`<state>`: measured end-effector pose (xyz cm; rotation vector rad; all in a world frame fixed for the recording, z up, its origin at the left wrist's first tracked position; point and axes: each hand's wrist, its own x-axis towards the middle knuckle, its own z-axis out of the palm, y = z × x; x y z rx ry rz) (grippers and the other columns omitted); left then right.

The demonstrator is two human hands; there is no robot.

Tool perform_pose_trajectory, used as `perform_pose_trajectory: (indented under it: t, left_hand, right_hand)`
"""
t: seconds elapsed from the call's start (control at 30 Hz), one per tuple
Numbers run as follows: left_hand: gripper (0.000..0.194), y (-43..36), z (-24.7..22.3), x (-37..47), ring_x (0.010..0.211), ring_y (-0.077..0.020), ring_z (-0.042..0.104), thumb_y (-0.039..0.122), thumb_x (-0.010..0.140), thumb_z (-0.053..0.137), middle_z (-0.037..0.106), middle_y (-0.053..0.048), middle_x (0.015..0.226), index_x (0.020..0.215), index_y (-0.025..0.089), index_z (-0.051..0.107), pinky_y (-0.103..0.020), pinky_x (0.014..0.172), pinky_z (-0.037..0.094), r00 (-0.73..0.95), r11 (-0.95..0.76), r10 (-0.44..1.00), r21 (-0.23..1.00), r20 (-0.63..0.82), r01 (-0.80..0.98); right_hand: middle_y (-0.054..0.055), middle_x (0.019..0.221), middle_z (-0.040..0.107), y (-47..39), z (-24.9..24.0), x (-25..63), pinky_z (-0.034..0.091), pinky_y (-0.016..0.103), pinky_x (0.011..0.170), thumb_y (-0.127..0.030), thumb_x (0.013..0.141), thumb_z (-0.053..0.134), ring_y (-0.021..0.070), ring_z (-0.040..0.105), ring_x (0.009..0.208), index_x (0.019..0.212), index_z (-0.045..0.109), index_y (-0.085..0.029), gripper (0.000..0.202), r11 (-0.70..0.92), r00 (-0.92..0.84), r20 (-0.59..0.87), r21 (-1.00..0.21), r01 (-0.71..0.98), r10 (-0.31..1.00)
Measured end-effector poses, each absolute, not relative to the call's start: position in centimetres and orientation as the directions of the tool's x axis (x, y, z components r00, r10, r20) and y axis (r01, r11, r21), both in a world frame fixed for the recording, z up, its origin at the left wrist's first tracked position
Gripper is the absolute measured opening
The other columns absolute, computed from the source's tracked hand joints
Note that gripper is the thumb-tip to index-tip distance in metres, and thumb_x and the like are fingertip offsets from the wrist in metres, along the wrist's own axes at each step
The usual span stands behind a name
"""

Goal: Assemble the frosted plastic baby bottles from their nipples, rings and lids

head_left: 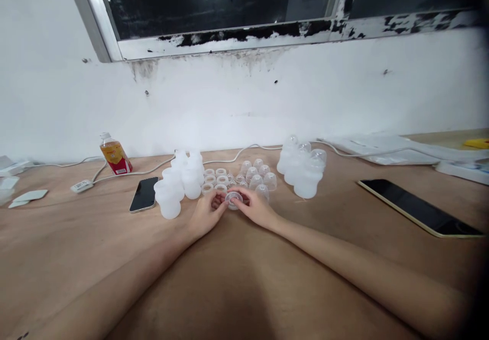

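Between my two hands, just above the table, is a translucent bottle ring [234,198] with a clear part, perhaps a teat, in its middle. My left hand [209,212] grips its left side with curled fingers and the thumb. On the opposite side, my right hand [256,208] pinches it, thumb on top. Just behind lie several white rings [210,172] in rows and some small clear teats [240,178] partly hidden by my fingers. Clear domed caps [252,172] stand behind my right hand. White bottles without caps [170,205] are grouped to the left.
Capped bottles [305,186] stand at the right. A phone [144,195] and a drink bottle [115,155] are at the left, a tablet [420,207] at the right. A white cable [244,150] runs along the wall, near plastic bags [382,149].
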<state>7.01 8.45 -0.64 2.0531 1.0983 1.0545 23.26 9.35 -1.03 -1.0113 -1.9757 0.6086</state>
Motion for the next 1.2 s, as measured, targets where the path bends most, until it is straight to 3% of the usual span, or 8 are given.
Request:
perform_pose_trajectory:
  t: [0.1, 0.4, 0.7, 0.87, 1.03, 1.2]
  left_hand:
    - [0.014, 8.85, -0.96, 7.03, 0.071, -0.0129, 0.055, 0.026, 0.077, 0.046, 0.057, -0.002, 0.078, 0.083, 0.015, 0.051, -0.026, 0.067, 0.045, 0.316, -0.458, 0.880, 0.807, 0.354, 0.372]
    - [0.014, 8.66, -1.06, 7.13, 0.068, -0.0122, 0.055, 0.028, 0.077, 0.047, 0.058, -0.003, 0.076, 0.082, 0.015, 0.050, -0.024, 0.062, 0.045, 0.327, -0.472, 0.871, 0.813, 0.368, 0.342]
    - [0.006, 8.71, -1.35, 7.03, 0.062, -0.0105, 0.052, 0.018, 0.072, 0.047, 0.056, 0.000, 0.068, 0.077, 0.016, 0.049, -0.022, 0.057, 0.041, 0.354, -0.534, 0.844, 0.697, 0.403, 0.478]
    - [0.006, 8.77, -1.36, 7.11, 0.060, -0.0102, 0.052, 0.019, 0.071, 0.047, 0.055, 0.000, 0.067, 0.077, 0.016, 0.049, -0.020, 0.054, 0.041, 0.327, -0.496, 0.866, 0.728, 0.378, 0.473]
    - [0.012, 8.70, -0.99, 7.12, 0.063, -0.0107, 0.054, 0.026, 0.076, 0.045, 0.057, -0.001, 0.070, 0.078, 0.015, 0.050, -0.020, 0.056, 0.042, 0.293, -0.466, 0.881, 0.786, 0.371, 0.406]
    - [0.005, 8.36, -0.72, 7.09, 0.059, -0.0101, 0.051, 0.020, 0.073, 0.046, 0.055, 0.001, 0.065, 0.075, 0.016, 0.049, -0.020, 0.054, 0.039, 0.341, -0.513, 0.856, 0.720, 0.388, 0.467]
  right_hand:
    - [0.006, 0.093, 0.061, 9.04, -0.92, 23.26, 0.045, 0.029, 0.070, -0.027, 0.080, 0.042, 0.0152, 0.056, 0.081, 0.104, 0.054, -0.017, 0.029, 0.604, -0.399, 0.459, -0.673, 0.427, 0.794]
    - [0.007, 0.098, 0.062, 9.00, -0.90, 23.18, 0.045, 0.026, 0.061, -0.029, 0.082, 0.040, 0.0121, 0.058, 0.063, 0.105, 0.056, -0.016, 0.031, 0.575, -0.409, 0.412, -0.675, 0.463, 0.814]
    - [0.003, 0.085, 0.064, 8.88, -0.94, 23.16, 0.042, 0.023, 0.058, -0.024, 0.082, 0.040, 0.0102, 0.055, 0.059, 0.100, 0.058, -0.019, 0.026, 0.630, -0.451, 0.445, -0.613, 0.477, 0.774]
    - [0.002, 0.079, 0.063, 9.04, -0.96, 23.12, 0.040, 0.022, 0.058, -0.023, 0.083, 0.038, 0.0109, 0.053, 0.061, 0.100, 0.057, -0.018, 0.026, 0.653, -0.476, 0.448, -0.568, 0.501, 0.756]
    - [0.004, 0.087, 0.063, 8.98, -0.90, 23.13, 0.040, 0.024, 0.068, -0.022, 0.085, 0.034, 0.0131, 0.056, 0.076, 0.103, 0.054, -0.018, 0.028, 0.680, -0.506, 0.456, -0.536, 0.500, 0.732]
    - [0.002, 0.072, 0.061, 8.80, -0.92, 23.20, 0.038, 0.022, 0.058, -0.021, 0.082, 0.037, 0.0112, 0.053, 0.061, 0.091, 0.056, -0.017, 0.022, 0.662, -0.498, 0.437, -0.508, 0.550, 0.749]
